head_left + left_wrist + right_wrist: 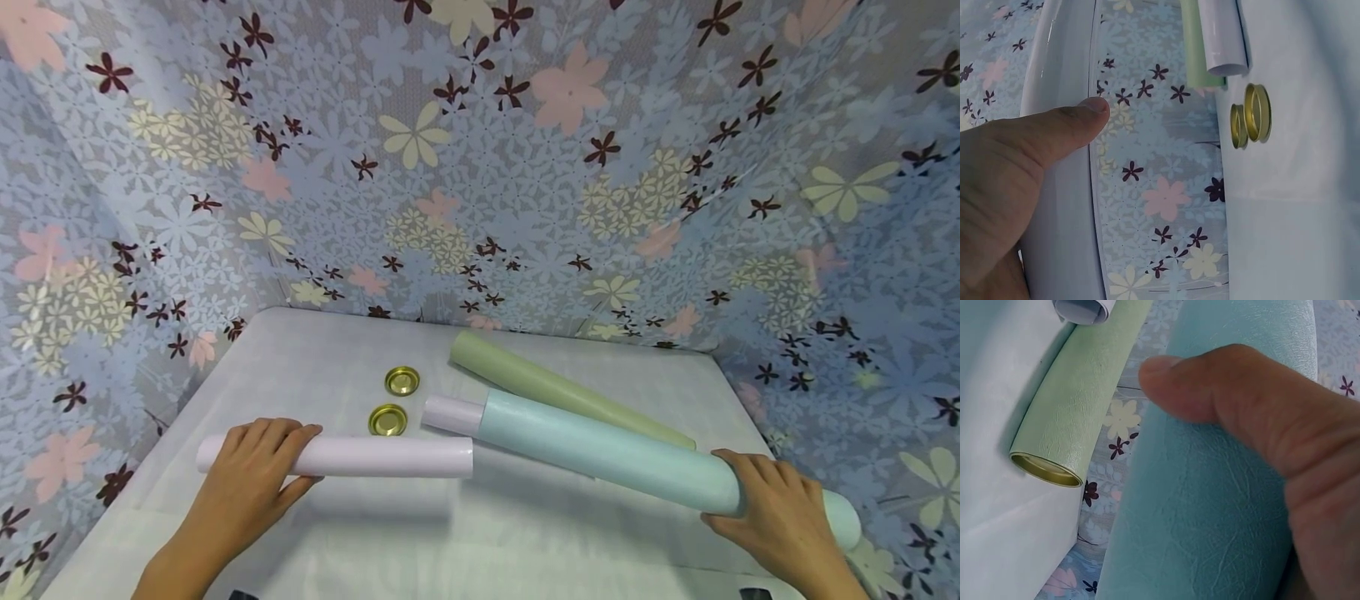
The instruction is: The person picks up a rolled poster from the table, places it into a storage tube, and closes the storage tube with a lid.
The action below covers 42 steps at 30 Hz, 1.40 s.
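My left hand point(251, 471) grips a white rolled sheet of paper point(390, 457) near its left end, holding it level above the table. In the left wrist view the thumb point(1072, 128) lies across the roll. My right hand point(776, 517) grips a light blue cardboard tube point(600, 454) near its right end, fingers over the top. That tube slants up to the left. A second white paper roll point(453, 414) lies on the table, mostly hidden behind the blue tube. Two round gold lids point(402, 381) sit beyond the paper roll in my left hand.
A green tube point(540, 375) lies slantwise towards the back of the white-covered table point(322, 350). Its near end shows a gold rim point(1047, 470) in the right wrist view. Flower-patterned cloth point(480, 183) hangs behind and on both sides of the table.
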Tool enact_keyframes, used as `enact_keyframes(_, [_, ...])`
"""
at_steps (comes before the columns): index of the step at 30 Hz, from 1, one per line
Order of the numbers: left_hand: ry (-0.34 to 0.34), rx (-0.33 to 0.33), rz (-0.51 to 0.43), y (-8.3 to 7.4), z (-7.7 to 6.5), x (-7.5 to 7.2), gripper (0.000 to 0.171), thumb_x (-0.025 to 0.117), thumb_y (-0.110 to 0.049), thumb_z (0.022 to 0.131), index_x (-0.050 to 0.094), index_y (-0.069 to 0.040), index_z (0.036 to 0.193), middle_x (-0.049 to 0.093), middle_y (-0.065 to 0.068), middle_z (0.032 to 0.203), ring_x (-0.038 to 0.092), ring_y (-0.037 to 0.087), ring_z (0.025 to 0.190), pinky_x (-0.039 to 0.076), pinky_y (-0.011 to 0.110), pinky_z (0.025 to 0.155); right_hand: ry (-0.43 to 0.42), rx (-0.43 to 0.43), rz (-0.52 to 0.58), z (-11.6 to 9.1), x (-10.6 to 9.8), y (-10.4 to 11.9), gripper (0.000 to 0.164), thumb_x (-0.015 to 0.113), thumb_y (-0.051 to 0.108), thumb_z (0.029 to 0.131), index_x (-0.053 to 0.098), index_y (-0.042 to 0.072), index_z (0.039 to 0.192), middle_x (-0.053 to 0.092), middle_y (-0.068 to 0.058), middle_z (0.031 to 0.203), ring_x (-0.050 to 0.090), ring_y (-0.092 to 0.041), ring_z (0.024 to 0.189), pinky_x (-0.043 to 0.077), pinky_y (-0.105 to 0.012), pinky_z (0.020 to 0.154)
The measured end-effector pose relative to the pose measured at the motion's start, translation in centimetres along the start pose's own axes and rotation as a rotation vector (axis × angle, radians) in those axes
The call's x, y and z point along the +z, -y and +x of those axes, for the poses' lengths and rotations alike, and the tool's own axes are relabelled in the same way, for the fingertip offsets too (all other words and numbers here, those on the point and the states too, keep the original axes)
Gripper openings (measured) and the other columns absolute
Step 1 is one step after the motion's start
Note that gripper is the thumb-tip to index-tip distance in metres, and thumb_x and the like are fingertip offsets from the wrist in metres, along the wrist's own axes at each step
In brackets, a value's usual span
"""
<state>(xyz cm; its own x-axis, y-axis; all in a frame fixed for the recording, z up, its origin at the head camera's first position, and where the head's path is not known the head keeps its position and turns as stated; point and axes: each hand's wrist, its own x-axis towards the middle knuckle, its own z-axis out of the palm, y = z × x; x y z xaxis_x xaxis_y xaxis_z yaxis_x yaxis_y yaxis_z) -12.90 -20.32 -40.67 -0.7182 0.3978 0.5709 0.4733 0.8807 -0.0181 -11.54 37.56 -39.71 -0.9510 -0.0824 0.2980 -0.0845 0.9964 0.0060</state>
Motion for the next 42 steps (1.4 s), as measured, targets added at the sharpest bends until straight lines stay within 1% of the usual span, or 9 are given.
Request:
enact_keyframes(5, [-0.014, -0.003, 0.01, 0.3, 0.2, -0.3, 0.081, 0.006, -0.064, 0.088, 0.06, -0.01, 0.113, 0.062, 0.008, 0.099, 0.057, 0.029, 0.094, 0.043, 0.049, 0.081, 0.006, -0.003, 0.003, -0.1, -0.1, -0.2, 0.087, 0.089, 0.04, 0.047, 0.054, 0.012, 0.122, 0.058, -0.021, 0.11, 0.05, -0.042, 0.096, 0.032, -0.061, 0.074])
enact_keyframes(13, [-0.049, 0.005, 0.012, 0.7, 0.4, -0.4, 0.078, 0.01, -0.064, 0.09, 0.061, -0.009, 0.112, 0.062, 0.009, 0.098, 0.057, 0.03, 0.092, 0.043, 0.049, 0.079, -0.021, -0.034, 0.011, -0.1, -0.1, -0.4, 0.086, 0.088, 0.042, 0.046, 0.055, 0.013, 0.12, 0.059, -0.02, 0.11, 0.05, -0.042, 0.095, 0.033, -0.061, 0.073])
enact_keyframes(20, [-0.033, 0.001, 0.017, 1.0, 0.4, -0.5, 0.08, 0.009, -0.065, 0.088, 0.061, -0.01, 0.113, 0.062, 0.008, 0.099, 0.056, 0.03, 0.094, 0.042, 0.049, 0.08, -0.005, -0.063, 0.016, -0.1, -0.4, -0.6, 0.085, 0.088, 0.042, 0.047, 0.055, 0.014, 0.12, 0.06, -0.018, 0.11, 0.051, -0.043, 0.094, 0.034, -0.061, 0.074])
enact_keyframes(29, [-0.047, -0.007, 0.017, 1.2, 0.7, -0.4, 0.079, 0.011, -0.066, 0.089, 0.061, -0.009, 0.113, 0.061, 0.008, 0.099, 0.056, 0.03, 0.093, 0.043, 0.049, 0.08, -0.001, -0.08, 0.003, 0.1, -0.7, -0.4, 0.085, 0.088, 0.043, 0.046, 0.055, 0.015, 0.119, 0.061, -0.017, 0.108, 0.053, -0.042, 0.092, 0.035, -0.06, 0.073])
enact_keyframes(36, [-0.054, 0.0, 0.015, 1.3, 0.7, -0.4, 0.079, 0.012, -0.066, 0.089, 0.061, -0.009, 0.113, 0.061, 0.009, 0.099, 0.056, 0.03, 0.093, 0.042, 0.048, 0.08, -0.025, -0.113, 0.007, 0.2, -0.9, -0.4, 0.085, 0.088, 0.042, 0.044, 0.056, 0.015, 0.118, 0.062, -0.016, 0.106, 0.055, -0.042, 0.09, 0.036, -0.059, 0.071])
enact_keyframes(42, [-0.053, 0.002, 0.014, 1.3, 0.7, -0.4, 0.079, 0.012, -0.066, 0.089, 0.061, -0.009, 0.113, 0.061, 0.01, 0.099, 0.055, 0.03, 0.093, 0.042, 0.049, 0.079, -0.034, -0.123, 0.006, 0.1, -1.0, -0.3, 0.086, 0.088, 0.042, 0.044, 0.056, 0.016, 0.119, 0.062, -0.015, 0.106, 0.055, -0.04, 0.09, 0.036, -0.057, 0.071])
